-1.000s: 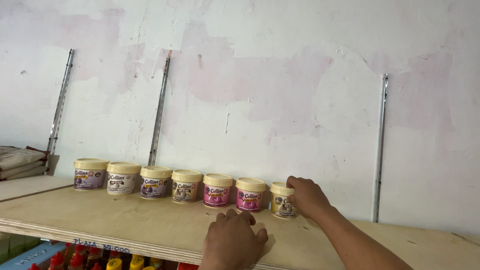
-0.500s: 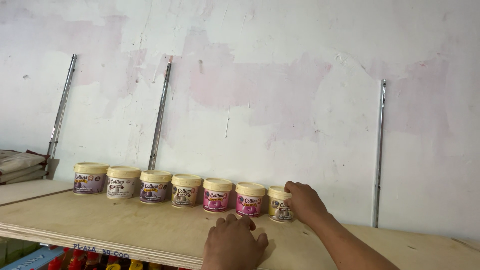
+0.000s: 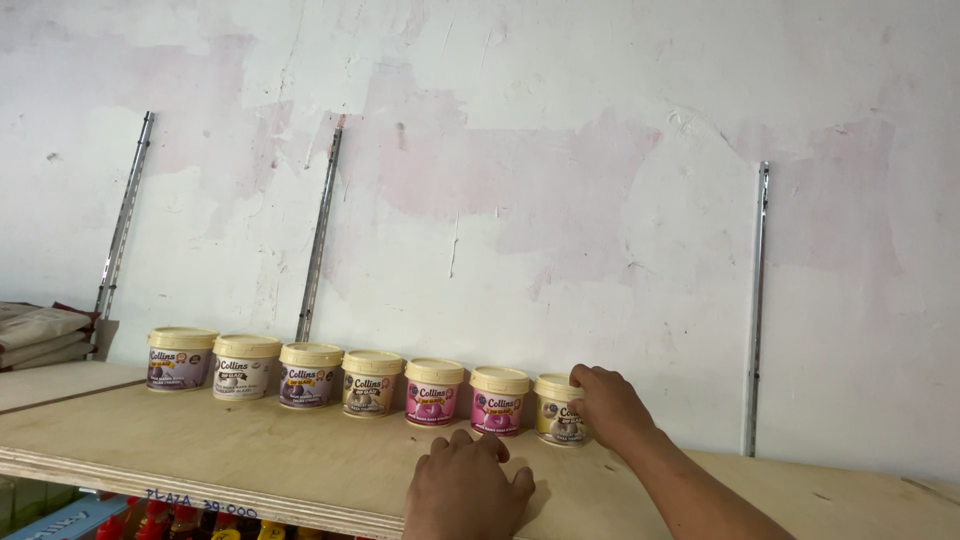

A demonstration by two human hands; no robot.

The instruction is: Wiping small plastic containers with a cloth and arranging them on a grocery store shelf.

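Now — our right hand cups the rightmost tub | left hand flat, empty, on the shelf | risk — a nudge could knock the neighbouring pink tub.

Soft, even daylight; sharp focus.

Right hand wrapped over the right flank of the end tub; that side of its label covered, thumb out of sight behind it. Left hand palm-down on the plywood shelf, wrist cut off by the bottom edge. Right forearm likewise cut off at the bottom edge. Stacked sacks cropped by the left edge. Packets below the shelf mostly hidden by its front lip; kind cannot be told. Contents of all tubs concealed under cream lids.
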